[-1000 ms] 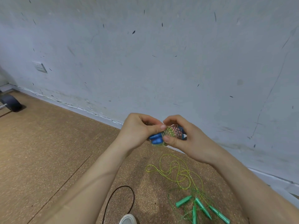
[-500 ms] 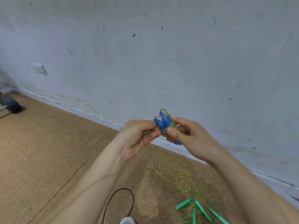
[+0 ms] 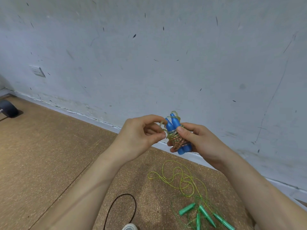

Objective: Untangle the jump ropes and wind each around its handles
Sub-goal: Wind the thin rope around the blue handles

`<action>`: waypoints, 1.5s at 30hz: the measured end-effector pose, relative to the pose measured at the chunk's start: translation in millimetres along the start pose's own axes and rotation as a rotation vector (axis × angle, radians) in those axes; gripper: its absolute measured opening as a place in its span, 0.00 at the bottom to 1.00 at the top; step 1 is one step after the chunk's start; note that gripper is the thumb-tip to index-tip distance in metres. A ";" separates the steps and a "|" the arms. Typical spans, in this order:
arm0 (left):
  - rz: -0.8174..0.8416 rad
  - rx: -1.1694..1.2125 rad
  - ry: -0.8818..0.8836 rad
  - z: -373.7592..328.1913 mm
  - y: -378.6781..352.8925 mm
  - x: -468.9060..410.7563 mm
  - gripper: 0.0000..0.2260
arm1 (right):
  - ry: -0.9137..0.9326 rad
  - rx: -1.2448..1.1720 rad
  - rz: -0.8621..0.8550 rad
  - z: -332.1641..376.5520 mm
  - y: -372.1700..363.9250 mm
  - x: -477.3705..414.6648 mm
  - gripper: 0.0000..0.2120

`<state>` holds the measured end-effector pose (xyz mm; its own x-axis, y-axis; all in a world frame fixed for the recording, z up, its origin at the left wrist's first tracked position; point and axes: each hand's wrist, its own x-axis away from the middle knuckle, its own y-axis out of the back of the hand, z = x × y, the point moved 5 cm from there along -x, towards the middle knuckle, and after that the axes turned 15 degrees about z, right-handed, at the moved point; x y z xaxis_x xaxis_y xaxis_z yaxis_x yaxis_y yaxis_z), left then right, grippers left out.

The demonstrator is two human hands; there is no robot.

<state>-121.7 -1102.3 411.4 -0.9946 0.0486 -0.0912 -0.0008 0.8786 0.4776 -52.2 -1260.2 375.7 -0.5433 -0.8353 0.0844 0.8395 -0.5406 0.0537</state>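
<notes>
Nearest us, the green handles and their loose yellow-green rope lie unmoved on the cork floor, beside a black cable. Above them, the blue handles, sideways a second ago, now stand tips-up, with pale rope wound round their middle. Our right hand curls its grip round them. Our left hand pinches the rope's free loop just beside the tips. Behind is the scuffed wall.

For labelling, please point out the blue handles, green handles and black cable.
blue handles (image 3: 174, 124): head view, upper tapered tip.
green handles (image 3: 186, 211): head view, leftmost handle's middle.
black cable (image 3: 125, 194): head view, loop's top.
</notes>
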 end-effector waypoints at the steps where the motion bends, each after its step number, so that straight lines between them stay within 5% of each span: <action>1: 0.016 -0.006 0.001 -1.1 0.0 0.2 0.14 | -0.006 0.005 0.014 -0.3 -1.4 -0.1 0.15; 10: -0.018 -0.113 -0.160 -13.2 4.4 -0.2 0.08 | 0.011 0.014 0.032 -1.8 -9.4 -2.3 0.16; 16: -0.104 0.174 -0.046 -4.6 3.0 -1.3 0.09 | 0.032 -0.014 -0.027 -4.0 -14.8 -3.7 0.13; 23: -0.206 -0.040 -0.125 -7.9 -9.8 -4.5 0.10 | 0.077 0.041 -0.238 -12.3 -17.7 -10.3 0.08; 37: -0.240 0.256 0.058 9.9 -10.7 -11.0 0.05 | 0.092 0.316 -0.390 -21.8 -24.7 -12.9 0.06; 45: -0.346 -0.030 0.089 8.5 -5.3 -8.6 0.06 | 0.075 0.382 -0.422 -23.0 -23.2 -14.0 0.08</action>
<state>-112.3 -1103.2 402.2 -0.9399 -0.2922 -0.1766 -0.3413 0.8211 0.4575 -64.1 -1238.3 350.4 -0.8181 -0.5676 -0.0928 0.4833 -0.7659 0.4240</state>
